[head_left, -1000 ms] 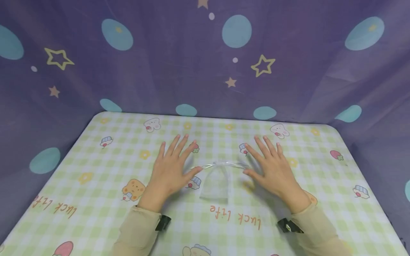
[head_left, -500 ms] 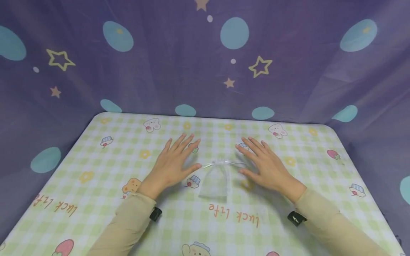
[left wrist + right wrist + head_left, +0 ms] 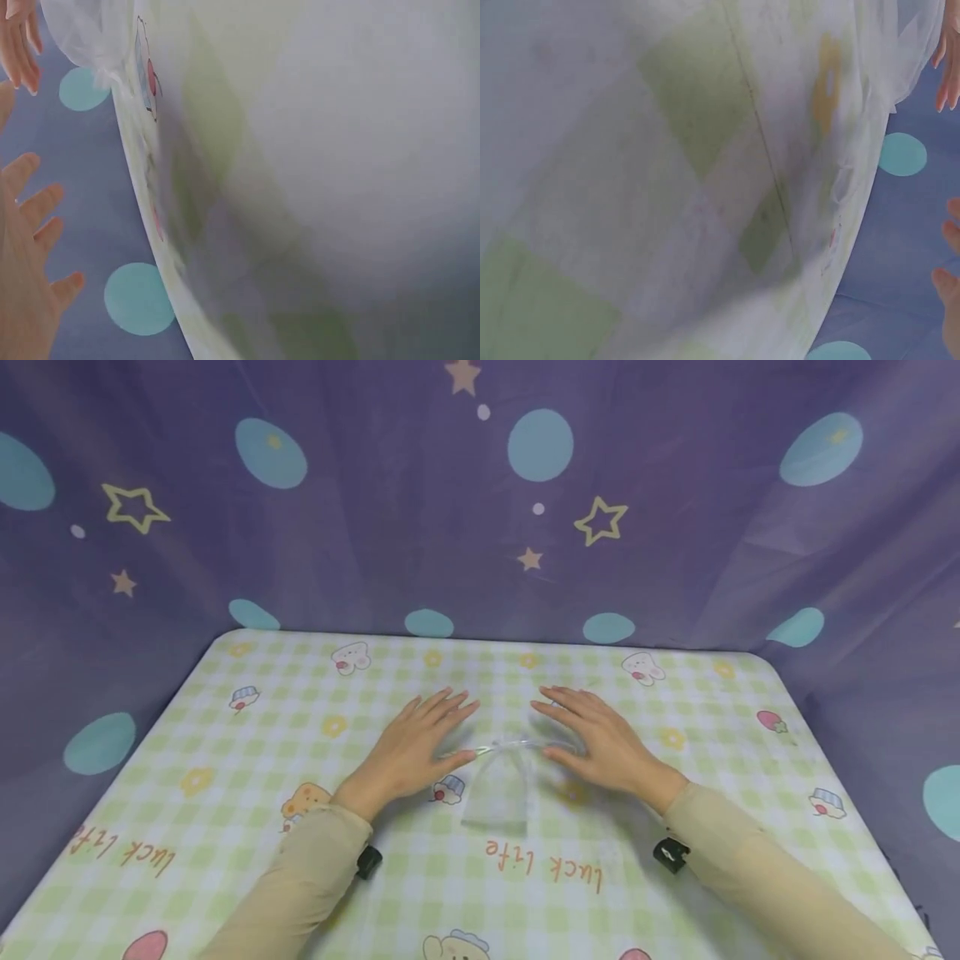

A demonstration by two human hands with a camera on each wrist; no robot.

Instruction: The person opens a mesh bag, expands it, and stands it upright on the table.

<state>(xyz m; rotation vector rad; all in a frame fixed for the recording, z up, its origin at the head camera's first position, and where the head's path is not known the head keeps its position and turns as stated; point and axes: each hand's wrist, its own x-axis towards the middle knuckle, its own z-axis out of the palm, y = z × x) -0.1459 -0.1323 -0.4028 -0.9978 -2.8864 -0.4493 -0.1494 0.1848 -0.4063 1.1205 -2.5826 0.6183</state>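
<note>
A small sheer white drawstring pouch (image 3: 497,795) stands at the middle of the table, its neck gathered and its ribbons (image 3: 486,749) reaching out to both sides. My left hand (image 3: 405,753) is at its left, fingers extended, the thumb tip overlapping the left ribbon in the head view. On the other side my right hand (image 3: 606,747) has its fingers extended too, its thumb close by the right ribbon. Part of the pouch (image 3: 88,30) shows at the top of the left wrist view, and the pouch (image 3: 915,52) also appears at the upper right of the right wrist view.
A pale green checked cloth (image 3: 247,893) with cartoon prints and lettering covers the table. Behind it hangs a purple curtain (image 3: 375,527) with stars and blue ovals. Each sleeve bears a dark wrist device, such as the right wrist device (image 3: 670,855).
Both hands have turned inward, and the gap between their fingertips has narrowed. The right hand has come left toward the pouch. The pouch keeps its place on the cloth.
</note>
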